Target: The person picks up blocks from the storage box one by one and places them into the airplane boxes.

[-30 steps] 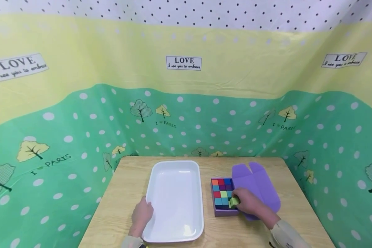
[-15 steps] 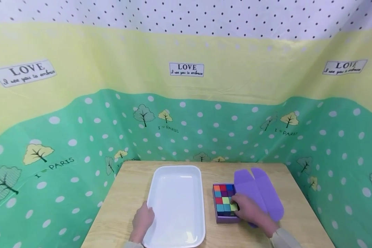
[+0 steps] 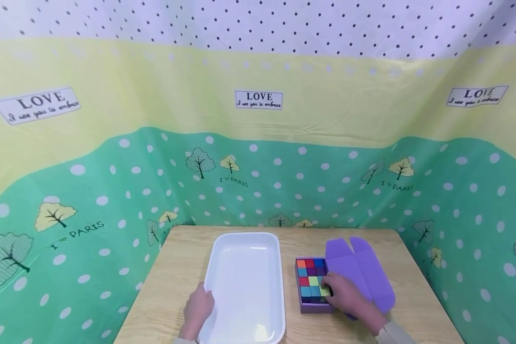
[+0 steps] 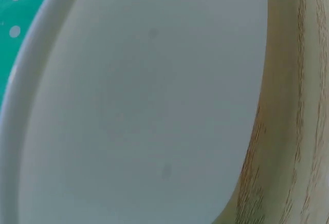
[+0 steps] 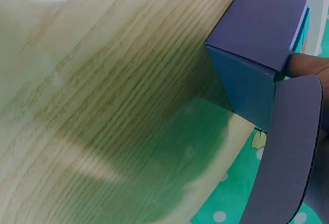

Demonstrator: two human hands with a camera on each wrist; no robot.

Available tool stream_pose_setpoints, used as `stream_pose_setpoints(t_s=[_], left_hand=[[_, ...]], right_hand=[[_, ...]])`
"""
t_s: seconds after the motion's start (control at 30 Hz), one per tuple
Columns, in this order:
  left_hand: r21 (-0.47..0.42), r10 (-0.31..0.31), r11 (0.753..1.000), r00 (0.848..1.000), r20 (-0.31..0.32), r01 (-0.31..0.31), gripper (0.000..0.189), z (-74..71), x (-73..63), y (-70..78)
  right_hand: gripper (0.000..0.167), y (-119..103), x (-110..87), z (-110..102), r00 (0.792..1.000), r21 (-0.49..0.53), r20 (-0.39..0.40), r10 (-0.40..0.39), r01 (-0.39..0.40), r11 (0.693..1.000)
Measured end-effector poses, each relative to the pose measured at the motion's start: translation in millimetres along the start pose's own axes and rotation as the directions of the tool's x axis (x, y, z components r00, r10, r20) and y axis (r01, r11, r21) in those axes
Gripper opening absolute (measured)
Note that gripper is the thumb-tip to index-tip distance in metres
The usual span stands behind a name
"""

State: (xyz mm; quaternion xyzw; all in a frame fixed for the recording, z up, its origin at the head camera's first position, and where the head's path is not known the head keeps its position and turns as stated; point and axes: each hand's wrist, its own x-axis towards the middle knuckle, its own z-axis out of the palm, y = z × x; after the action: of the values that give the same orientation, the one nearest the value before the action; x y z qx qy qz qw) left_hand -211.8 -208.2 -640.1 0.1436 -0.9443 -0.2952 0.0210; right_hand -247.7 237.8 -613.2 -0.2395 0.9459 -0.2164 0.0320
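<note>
A white tray (image 3: 245, 286) lies on the table, and my left hand (image 3: 198, 306) grips its left rim. In the left wrist view the tray's outer side (image 4: 144, 100) fills most of the picture and hides the hand. To the right sits a purple cardboard box (image 3: 317, 309) holding rows of coloured cubes (image 3: 310, 281). My right hand (image 3: 346, 292) reaches over the box's right side, thumb and fingers around a light green cube (image 3: 324, 290) in the near right corner. In the right wrist view only part of that hand (image 5: 307, 66) shows behind the box (image 5: 259, 21).
The box's purple lid (image 3: 361, 267) is folded back to the right, under my right forearm; one flap (image 5: 288, 147) shows in the right wrist view. A wooden table (image 3: 155, 306) carries everything. Patterned cloth (image 3: 258, 191) hangs behind and on both sides.
The light green cube, tilted in my right fingers a second ago, now sits level among the other cubes. My left hand stays at the tray; the head view has tipped slightly upward.
</note>
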Motion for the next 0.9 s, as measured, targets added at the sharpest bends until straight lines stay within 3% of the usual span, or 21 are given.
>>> stream_pose_setpoints(t_s=[0.17, 0.37, 0.6, 0.77, 0.9], left_hand=[[-0.04, -0.012, 0.999, 1.0, 0.018, 0.013, 0.037, 0.6, 7.3, -0.3], [-0.151, -0.032, 0.988, 0.997, 0.07, 0.042, 0.048, 1.5, 13.8, -9.0], [-0.325, 0.012, 0.945, 0.99, 0.137, 0.034, 0.046, -2.6, 27.3, -16.0], [-0.42, 0.018, 0.906, 0.985, 0.169, 0.055, 0.051, -2.7, 34.0, -13.5], [-0.447, 0.003, 0.89, 0.981, 0.195, 0.086, 0.058, -3.4, 29.5, -14.2]], right_hand=[[0.023, 1.1, 0.7, 0.0, 0.999, 0.011, -0.047, -0.018, 0.019, 1.0], [0.017, -2.2, -4.0, 5.4, 0.993, 0.015, -0.117, 0.028, -0.027, 1.0], [0.007, -26.4, -8.4, -3.9, 0.974, 0.148, -0.162, 0.16, -0.136, 0.98], [0.005, -45.3, -6.2, -16.4, 0.975, 0.183, -0.191, 0.113, -0.078, 0.98], [0.008, -56.1, -7.5, -22.0, 0.981, 0.18, -0.166, 0.095, -0.065, 0.981]])
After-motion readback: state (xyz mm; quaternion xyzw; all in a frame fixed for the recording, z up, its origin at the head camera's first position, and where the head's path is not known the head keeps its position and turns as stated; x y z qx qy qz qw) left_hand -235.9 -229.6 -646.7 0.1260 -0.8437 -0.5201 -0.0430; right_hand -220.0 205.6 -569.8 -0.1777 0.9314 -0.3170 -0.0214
